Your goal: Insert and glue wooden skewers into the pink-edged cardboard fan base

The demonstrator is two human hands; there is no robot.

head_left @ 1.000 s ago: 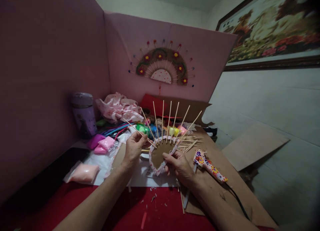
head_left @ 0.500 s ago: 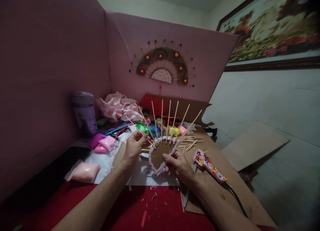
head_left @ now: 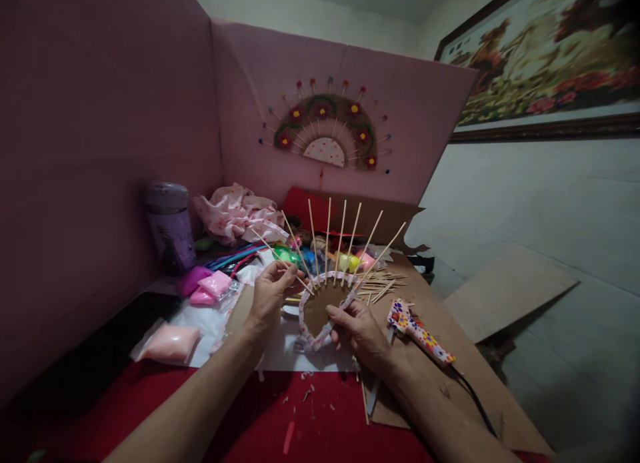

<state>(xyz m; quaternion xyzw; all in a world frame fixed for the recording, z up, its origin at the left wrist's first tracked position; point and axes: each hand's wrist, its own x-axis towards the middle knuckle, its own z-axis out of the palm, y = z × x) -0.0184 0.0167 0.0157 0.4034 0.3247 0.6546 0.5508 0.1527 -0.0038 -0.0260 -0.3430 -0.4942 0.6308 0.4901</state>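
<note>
My right hand (head_left: pixel 356 329) pinches the lower right edge of a cardboard piece (head_left: pixel 323 308) rimmed with pale patterned cloth. Several thin wooden sticks fan upward from its top edge. Between thumb and fingers of my left hand (head_left: pixel 274 291) is one slanting wooden stick (head_left: pixel 270 248), its lower end at the upper left rim of the cardboard. Right of my right hand lies a flower-patterned glue gun (head_left: pixel 419 331) with a black cord. Loose wooden sticks (head_left: pixel 383 284) are piled behind the cardboard.
Pink clay packets (head_left: pixel 215 286), a peach packet (head_left: pixel 170 343) and a purple tumbler (head_left: pixel 171 228) stand or lie at left. Crumpled pink cloth (head_left: pixel 237 213) is at the back. A decorated fan (head_left: pixel 325 133) hangs on the pink panel. Brown cardboard (head_left: pixel 480 389) covers the right side.
The cardboard piece and its sticks have tilted slightly to the right. Both hands keep their hold and have barely moved.
</note>
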